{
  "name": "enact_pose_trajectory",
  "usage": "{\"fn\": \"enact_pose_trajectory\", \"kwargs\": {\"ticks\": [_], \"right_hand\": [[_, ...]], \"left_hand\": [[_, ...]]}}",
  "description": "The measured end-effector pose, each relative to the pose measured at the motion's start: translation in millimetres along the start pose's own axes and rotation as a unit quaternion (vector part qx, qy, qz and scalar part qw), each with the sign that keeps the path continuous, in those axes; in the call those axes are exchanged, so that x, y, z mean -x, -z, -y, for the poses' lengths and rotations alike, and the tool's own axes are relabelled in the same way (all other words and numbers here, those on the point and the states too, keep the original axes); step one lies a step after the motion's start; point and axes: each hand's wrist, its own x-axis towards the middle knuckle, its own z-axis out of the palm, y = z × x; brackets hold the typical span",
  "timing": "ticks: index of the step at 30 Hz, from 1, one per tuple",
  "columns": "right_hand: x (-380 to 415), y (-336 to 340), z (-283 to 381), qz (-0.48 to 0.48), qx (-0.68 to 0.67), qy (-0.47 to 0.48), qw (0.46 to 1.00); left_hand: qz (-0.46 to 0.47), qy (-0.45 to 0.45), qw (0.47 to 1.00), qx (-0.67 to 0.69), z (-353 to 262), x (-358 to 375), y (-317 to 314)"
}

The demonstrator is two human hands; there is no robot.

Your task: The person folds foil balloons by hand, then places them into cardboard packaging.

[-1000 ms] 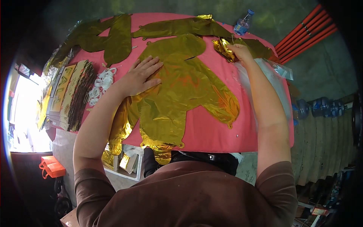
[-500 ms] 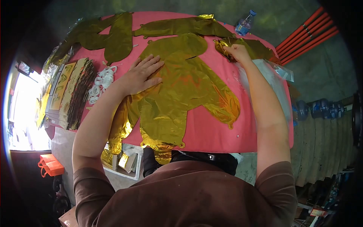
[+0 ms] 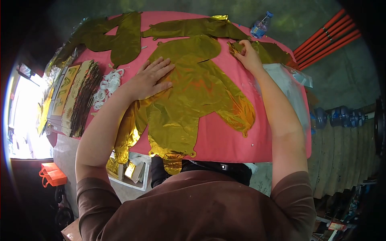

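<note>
Two bare hands work over a pink tabletop (image 3: 225, 146). Left hand (image 3: 150, 82) open, palm down, fingers slightly spread, resting on the left side of a large gold foil shape (image 3: 183, 94). That shape lies flattened mid-table, lower end hanging over the near edge. Right hand (image 3: 248, 57) at the left end of a second foil piece (image 3: 271, 52), far right of the table; thumb and fingers curled about the crumpled end, cannot tell whether pinched tight. Long foil strip (image 3: 193, 29) along the far side. White coils (image 3: 107, 86) sit between left forearm and a cardboard stack (image 3: 76, 96). Clear plastic (image 3: 281, 78) beside right forearm. Small bottle (image 3: 260, 27) just beyond the second foil piece. White bin (image 3: 138, 184) below the near edge; orange bag (image 3: 53, 174) farther left.
</note>
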Motion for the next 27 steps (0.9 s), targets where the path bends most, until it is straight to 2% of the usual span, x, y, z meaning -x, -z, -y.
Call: {"fn": "enact_pose_trajectory", "kwargs": {"ticks": [4,7,9,16,18,21,25,27], "right_hand": [[-4,-5,-9,-0.018,0.039,0.010,0.999],[-10,-5,-17,0.005,0.086,0.018,0.996],[-10,-3,-17,-0.010,0.046,-0.030,0.998],[-14,-3,-29,-0.020,-0.015,-0.029,0.999],[-17,-7,-29,-0.054,-0.045,-0.060,0.996],[-21,-13,-39,-0.089,-0.041,-0.030,0.995],[-22,-13,-43,-0.057,-0.021,-0.064,0.996],[-14,-8,-31,-0.091,-0.037,-0.016,0.995]], "left_hand": [[-0.001,-0.002,1.000,0.006,1,0,-1],[-0.001,-0.001,1.000,0.011,0,0,0],[-0.001,-0.001,1.000,0.005,1,0,0],[-0.002,-0.002,1.000,0.002,-1,0,2],[0.011,0.008,1.000,0.000,-2,0,3],[0.012,0.008,1.000,-0.004,-2,0,2],[0.011,0.008,1.000,-0.006,-1,0,1],[0.015,0.008,1.000,-0.004,-2,0,2]]}}
